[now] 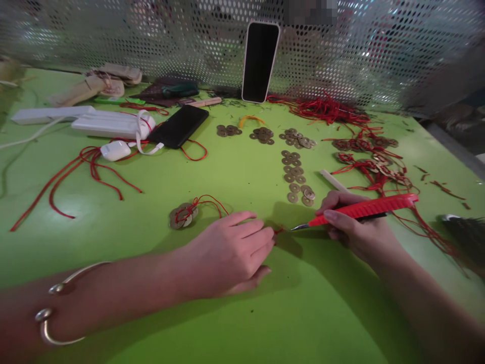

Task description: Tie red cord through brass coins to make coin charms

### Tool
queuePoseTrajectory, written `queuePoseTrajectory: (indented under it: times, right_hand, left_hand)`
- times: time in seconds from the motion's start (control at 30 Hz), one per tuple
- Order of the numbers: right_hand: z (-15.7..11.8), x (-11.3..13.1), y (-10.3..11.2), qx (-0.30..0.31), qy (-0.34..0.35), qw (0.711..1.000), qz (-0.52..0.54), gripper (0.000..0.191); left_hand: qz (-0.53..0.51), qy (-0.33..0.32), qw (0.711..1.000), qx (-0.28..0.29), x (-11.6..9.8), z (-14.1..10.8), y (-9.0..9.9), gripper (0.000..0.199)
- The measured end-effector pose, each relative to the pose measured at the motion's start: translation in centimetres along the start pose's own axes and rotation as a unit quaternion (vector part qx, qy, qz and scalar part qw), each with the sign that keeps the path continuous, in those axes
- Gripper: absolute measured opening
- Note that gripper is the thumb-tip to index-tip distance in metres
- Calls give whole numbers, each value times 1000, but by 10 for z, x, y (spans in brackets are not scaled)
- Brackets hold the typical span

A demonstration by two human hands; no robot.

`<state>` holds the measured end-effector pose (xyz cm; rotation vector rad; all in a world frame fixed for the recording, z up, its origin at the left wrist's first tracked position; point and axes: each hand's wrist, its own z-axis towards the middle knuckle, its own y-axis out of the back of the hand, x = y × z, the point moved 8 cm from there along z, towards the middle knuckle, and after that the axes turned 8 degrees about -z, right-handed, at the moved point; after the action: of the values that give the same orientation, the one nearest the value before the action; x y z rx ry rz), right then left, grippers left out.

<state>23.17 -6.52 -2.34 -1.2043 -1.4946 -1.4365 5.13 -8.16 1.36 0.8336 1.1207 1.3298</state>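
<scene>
L hand [237,253] was by red string [279,231], fingers close tog., thumb apart; R hand [350,227] pinched red tool [373,206].

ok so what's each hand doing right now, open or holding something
Left hand: palm down, red cord showing past the fingertips; can't tell if it's gripped.
Right hand: closed on a red tool.

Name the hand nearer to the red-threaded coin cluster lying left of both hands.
Left. The left hand is just to the right of the coin cluster; the right hand, holding the red tool, is farther off on that same side.
</scene>
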Motion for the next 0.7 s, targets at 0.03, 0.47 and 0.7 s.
queuePoseTrajectory:
  times: [0.03,0.47,0.7]
  right_hand:
    - [0,0,0,-1,0,1000,8,22]
    - [1,2,4,-44,30,996,77,23]
    - [-3,10,-7,-10,13,1000,-14,24]
  left_hand:
    - [-1,-1,1000,-1,0,0,0,34]
    - [-4,-2,1000,-3,1,-2,-2,35]
    - [-6,-6,1000,-1,1,-3,-3,35]
